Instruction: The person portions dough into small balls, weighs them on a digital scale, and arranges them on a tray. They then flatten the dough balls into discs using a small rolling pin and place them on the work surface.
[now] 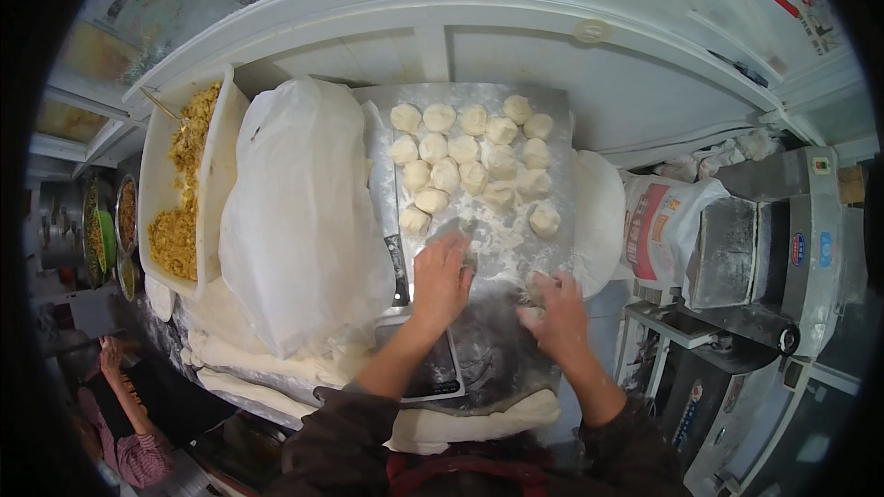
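My right hand [558,310] is curled around a dough ball [536,286] at the near right of the floured metal board [487,266]. My left hand [440,279] hovers over or rests on the board's near left part; which one I cannot tell. Its fingers are slightly blurred and apart, with nothing visible in them. Several pale dough balls [463,149] lie in rough rows on the far part of the board. One dough ball [544,219] sits apart, beyond my right hand. A black-handled knife [396,269] lies along the board's left edge, beside my left hand.
A white cloth [304,200] covers a mound on the left. Beyond it stands a white tub [222,172] of yellow filling [174,241]. A digital scale [421,359] and a long dough roll [483,424] lie near me. Machines [732,248] stand right; another person [138,407] is lower left.
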`<state>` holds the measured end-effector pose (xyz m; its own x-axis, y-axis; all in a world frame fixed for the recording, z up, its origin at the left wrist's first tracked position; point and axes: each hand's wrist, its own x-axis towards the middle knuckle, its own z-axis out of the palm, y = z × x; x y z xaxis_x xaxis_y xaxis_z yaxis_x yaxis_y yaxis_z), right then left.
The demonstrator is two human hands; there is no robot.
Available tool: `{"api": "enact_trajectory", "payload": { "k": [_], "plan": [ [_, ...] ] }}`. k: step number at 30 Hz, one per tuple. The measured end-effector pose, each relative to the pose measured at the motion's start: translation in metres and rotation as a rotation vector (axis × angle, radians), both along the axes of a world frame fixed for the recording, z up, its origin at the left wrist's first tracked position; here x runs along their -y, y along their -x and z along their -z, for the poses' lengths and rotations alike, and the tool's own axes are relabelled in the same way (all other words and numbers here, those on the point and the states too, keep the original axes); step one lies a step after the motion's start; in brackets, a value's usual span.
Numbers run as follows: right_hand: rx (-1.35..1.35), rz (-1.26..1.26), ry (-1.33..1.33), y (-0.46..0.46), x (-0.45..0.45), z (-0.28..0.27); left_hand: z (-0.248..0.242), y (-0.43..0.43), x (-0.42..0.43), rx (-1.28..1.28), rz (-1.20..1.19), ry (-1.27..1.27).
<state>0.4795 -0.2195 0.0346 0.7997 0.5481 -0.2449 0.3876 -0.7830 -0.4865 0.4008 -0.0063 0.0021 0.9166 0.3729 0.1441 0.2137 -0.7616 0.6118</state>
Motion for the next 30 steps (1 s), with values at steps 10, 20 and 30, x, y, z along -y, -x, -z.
{"api": "enact_trajectory", "payload": {
  "k": [10,20,30],
  "plan": [
    [-0.019,0.033,-0.064,0.025,0.006,0.031,-0.009,0.035,0.043,-0.096,0.072,0.121],
    [-0.156,0.028,-0.496,-0.018,-0.12,0.011,-0.031,0.096,0.049,-0.06,0.036,0.202],
    [-0.237,0.077,-0.486,-0.004,-0.148,0.066,-0.007,0.001,-0.046,0.044,-0.34,-0.169]
  ]
}}
